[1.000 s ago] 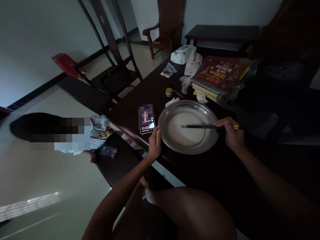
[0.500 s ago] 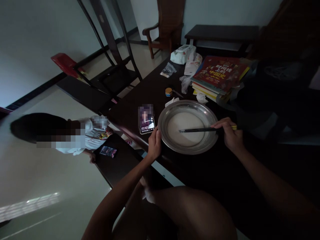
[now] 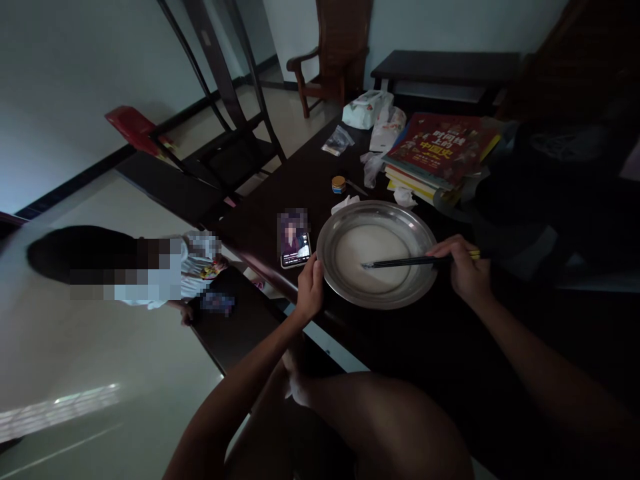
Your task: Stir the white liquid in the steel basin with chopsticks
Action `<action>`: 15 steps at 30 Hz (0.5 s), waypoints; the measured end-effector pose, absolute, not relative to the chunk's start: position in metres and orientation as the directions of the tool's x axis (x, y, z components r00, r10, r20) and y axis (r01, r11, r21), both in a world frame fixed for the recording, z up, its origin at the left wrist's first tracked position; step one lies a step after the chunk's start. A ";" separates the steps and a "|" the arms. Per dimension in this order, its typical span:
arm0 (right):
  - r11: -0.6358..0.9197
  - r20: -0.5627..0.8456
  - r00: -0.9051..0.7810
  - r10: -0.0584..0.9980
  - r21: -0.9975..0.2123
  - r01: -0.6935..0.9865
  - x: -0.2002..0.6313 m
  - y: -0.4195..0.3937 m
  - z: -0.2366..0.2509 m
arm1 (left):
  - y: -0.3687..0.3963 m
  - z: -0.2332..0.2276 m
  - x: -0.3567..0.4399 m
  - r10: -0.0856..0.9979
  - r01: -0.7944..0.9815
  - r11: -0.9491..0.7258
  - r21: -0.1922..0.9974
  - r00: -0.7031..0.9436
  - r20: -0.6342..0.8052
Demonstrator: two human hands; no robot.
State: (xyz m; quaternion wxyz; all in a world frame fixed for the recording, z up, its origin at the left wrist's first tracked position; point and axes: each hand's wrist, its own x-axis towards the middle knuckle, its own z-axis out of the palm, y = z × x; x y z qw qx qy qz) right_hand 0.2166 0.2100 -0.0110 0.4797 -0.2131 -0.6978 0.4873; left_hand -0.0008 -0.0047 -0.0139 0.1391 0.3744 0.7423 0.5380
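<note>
Probably a stirring step, judging by the posture. Note metal basin [image 3: 328,248] on the dark table [image 3: 260,223], near its edge, between left hand [image 3: 310,290] and right hand [image 3: 469,272]. See left fingers gripping its left rim, right fingers clenched around black chopsticks [image 3: 400,262] near their yellow-marked ends, with tips down at the white mixture [image 3: 356,244], left of its middle. For good work, brace the rim firmly so as not to let the basin slide or tip. Hold the chopsticks low and slanted, tips close together, and draw slow, even circles out to the margin of the white patch, a likely place for lumps. Avoid fast strokes, apt to slop mixture over the shallow wall. Mind the phone [image 3: 299,256] too, lit and lying just beside the left hand, best spared any splashes. As to looks: round, wide, silvery basin, broad-rimmed, with dull glints along the far wall. Within it, white to greyish, smooth-looking mixture, spread across the bottom. Cannot tell how thick or deep, given dim light. Beyond the far rim, make out crumpled tissue [image 3: 404,197], small jar [image 3: 339,185] with orange-gold lid, and stacked books [image 3: 440,150].
</note>
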 end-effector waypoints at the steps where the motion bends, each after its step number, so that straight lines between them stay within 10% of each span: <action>1: 0.449 0.470 -0.462 0.752 -0.878 -0.164 0.217 0.210 -0.011 | -0.005 -0.014 -0.001 0.704 0.406 0.141 0.903 -0.682 0.197; 15: 0.432 0.451 -0.432 0.781 -0.890 -0.148 0.216 0.208 -0.008 | -0.005 -0.017 -0.001 0.699 0.399 0.133 0.907 -0.687 0.200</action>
